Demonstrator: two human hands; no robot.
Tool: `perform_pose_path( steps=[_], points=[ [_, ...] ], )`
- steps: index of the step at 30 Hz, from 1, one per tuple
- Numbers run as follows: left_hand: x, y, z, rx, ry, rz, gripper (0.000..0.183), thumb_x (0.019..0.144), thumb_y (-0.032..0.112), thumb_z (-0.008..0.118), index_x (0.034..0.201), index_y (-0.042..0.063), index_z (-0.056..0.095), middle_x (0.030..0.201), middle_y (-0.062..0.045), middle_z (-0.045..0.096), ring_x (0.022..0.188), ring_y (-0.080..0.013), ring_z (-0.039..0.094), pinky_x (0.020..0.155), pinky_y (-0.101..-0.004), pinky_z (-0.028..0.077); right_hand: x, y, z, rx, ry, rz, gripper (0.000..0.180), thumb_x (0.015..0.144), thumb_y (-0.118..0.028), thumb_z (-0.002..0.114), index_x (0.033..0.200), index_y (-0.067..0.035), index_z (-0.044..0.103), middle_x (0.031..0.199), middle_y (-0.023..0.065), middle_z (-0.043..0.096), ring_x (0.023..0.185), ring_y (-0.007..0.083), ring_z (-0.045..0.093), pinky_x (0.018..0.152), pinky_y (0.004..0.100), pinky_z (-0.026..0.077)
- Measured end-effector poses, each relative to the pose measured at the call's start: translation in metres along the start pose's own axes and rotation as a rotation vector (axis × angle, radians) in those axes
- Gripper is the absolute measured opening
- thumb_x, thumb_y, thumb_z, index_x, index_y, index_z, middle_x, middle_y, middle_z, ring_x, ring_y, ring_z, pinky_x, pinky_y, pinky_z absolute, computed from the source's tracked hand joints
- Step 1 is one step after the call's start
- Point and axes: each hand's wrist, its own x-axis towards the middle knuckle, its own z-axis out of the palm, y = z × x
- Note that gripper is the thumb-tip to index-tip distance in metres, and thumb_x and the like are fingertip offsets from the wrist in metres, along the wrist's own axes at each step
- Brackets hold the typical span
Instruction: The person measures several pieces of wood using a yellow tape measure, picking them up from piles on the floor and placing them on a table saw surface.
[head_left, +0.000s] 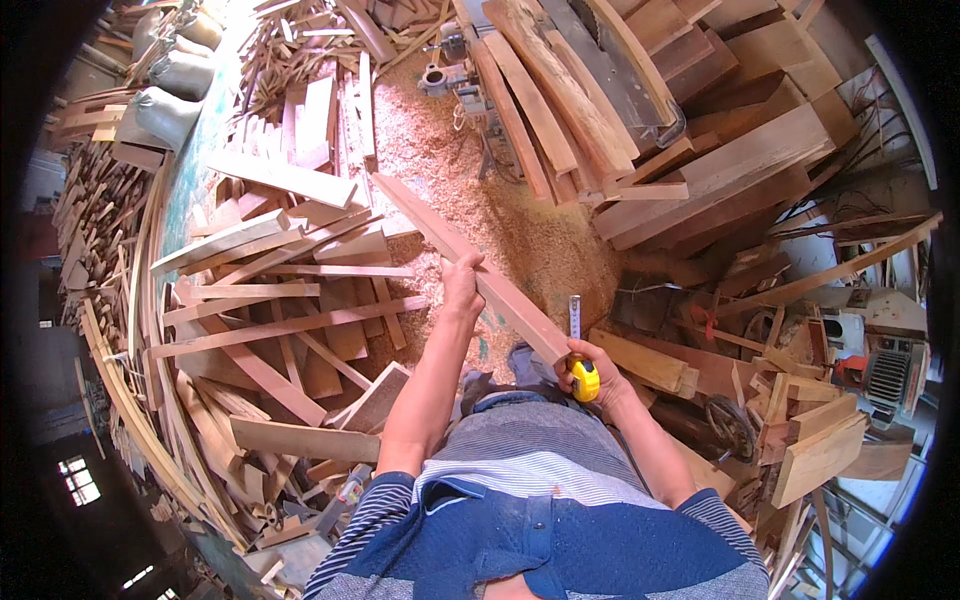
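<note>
A long reddish wooden board (517, 304) slants across in front of me, its far end up and to the left. My left hand (463, 286) grips it near the middle of its length by the left edge. At the near end, my right hand (600, 379) holds a yellow tape measure (586, 379), with fingers also at the board's end. A short length of the tape's metal blade (574, 319) sticks out upward, beside the board. Whether the right fingers press on the wood is partly hidden.
Loose boards (300, 322) lie heaped on my left. Sawdust (495, 210) covers the floor ahead. Several planks (540, 112) rest on a machine table beside a saw blade (598, 34). Thick timbers (720, 180) are stacked at right, near a handwheel (729, 429) and a motor (889, 379).
</note>
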Motion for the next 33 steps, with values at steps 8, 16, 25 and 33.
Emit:
perform_pose_path(
  steps=[8,16,25,33],
  points=[
    [0.023,-0.054,0.012,0.27,0.28,0.128,0.034,0.084,0.01,0.069,0.113,0.006,0.051,0.097,-0.01,0.056,0.087,-0.0246,0.06,0.072,-0.0439,0.053,-0.009,-0.033,-0.001,0.072,-0.045,0.041,0.042,0.096,-0.045,0.063,0.105,-0.005,0.066,0.077,0.0083,0.067,0.056,0.0157,0.062,0.05,0.0328,0.05],
    [0.028,-0.079,-0.003,-0.114,0.165,-0.375,0.026,0.092,0.005,0.058,0.115,-0.006,0.056,0.101,-0.019,0.062,0.089,-0.0354,0.068,0.081,-0.0502,0.061,-0.01,-0.071,0.038,-0.256,0.381,-0.102,0.017,0.09,-0.023,0.073,0.088,-0.009,0.062,0.073,0.0057,0.065,0.054,0.017,0.063,0.048,0.0289,0.052],
    [0.043,-0.101,-0.074,0.88,-0.379,-0.281,0.015,0.092,0.015,0.068,0.097,0.004,0.06,0.074,-0.001,0.056,0.06,-0.0117,0.051,0.051,-0.0281,0.042,-0.013,-0.112,0.022,-0.892,0.787,-0.349,0.019,0.08,-0.017,0.074,0.082,0.001,0.071,0.075,0.0036,0.067,0.065,0.0127,0.062,0.06,0.0279,0.049],
    [0.1,-0.023,-0.237,0.891,-0.051,-0.547,0.026,0.089,0.007,0.065,0.081,0.014,0.041,0.066,0.001,0.046,0.05,-0.0115,0.047,0.039,-0.032,0.034,-0.037,-0.164,-0.034,-0.976,1.154,-0.554,0.033,0.071,-0.03,0.073,0.079,0.002,0.076,0.074,0.0166,0.073,0.069,0.0253,0.071,0.066,0.0362,0.054]
  ],
)
